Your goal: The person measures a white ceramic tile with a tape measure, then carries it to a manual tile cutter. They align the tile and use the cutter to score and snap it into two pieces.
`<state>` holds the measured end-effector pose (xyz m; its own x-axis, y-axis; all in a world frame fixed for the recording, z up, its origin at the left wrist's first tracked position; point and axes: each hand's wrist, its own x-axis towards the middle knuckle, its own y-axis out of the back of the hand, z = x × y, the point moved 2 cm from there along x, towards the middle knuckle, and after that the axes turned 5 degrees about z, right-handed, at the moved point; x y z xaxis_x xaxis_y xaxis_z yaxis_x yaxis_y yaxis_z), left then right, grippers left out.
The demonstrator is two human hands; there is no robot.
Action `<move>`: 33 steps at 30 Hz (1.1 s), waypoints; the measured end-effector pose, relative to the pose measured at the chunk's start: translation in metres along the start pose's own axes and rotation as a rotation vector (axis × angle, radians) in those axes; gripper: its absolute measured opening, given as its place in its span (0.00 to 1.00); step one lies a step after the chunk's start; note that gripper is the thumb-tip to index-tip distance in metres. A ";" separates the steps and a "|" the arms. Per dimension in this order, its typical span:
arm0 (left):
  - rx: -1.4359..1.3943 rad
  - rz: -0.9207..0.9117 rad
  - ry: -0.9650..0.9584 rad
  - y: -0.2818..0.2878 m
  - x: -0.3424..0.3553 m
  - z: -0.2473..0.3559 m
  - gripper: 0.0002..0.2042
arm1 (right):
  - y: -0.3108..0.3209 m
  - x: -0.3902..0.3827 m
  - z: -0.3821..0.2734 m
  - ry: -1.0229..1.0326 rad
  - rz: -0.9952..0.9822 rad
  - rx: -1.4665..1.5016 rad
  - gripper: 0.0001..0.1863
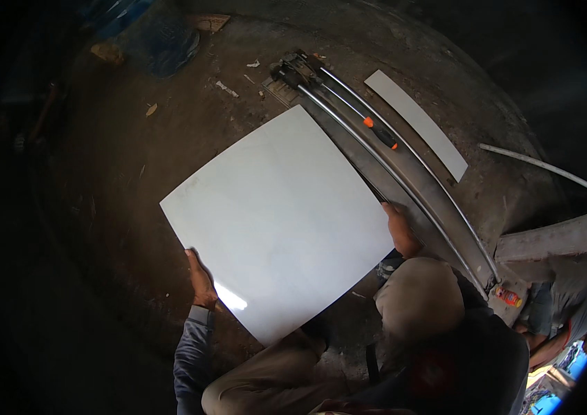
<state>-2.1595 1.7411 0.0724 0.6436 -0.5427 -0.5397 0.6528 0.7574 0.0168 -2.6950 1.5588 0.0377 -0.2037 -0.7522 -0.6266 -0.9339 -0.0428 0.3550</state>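
A large white square tile (283, 214) is held between my two hands, tilted cornerwise over the floor. My left hand (201, 282) grips its left edge, thumb lying along the rim and the other fingers hidden underneath. On the opposite edge, my right hand (401, 232) is closed round the side, its fingertips partly out of sight. Close to my right hand lies a long tile cutter (404, 173) with two shiny metal rails. A screwdriver (380, 133) with an orange and black handle rests between those rails.
A narrow white tile strip (421, 124) lies right of the cutter. Farther right are a pale pipe (546, 164) and a worn grey slab (556, 236). A small red and yellow bottle (508, 297) stands by the cutter's near end. Blue plastic (169, 48) lies at the back left.
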 end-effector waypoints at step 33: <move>-0.006 -0.055 0.104 -0.127 0.015 -0.063 0.45 | 0.064 -0.022 0.054 0.793 0.307 -0.334 0.28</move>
<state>-2.2579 1.6602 0.0093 0.5619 -0.5430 -0.6240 0.6833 0.7299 -0.0197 -2.7656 1.6081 0.0371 -0.0524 -0.9881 0.1449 -0.7129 0.1387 0.6874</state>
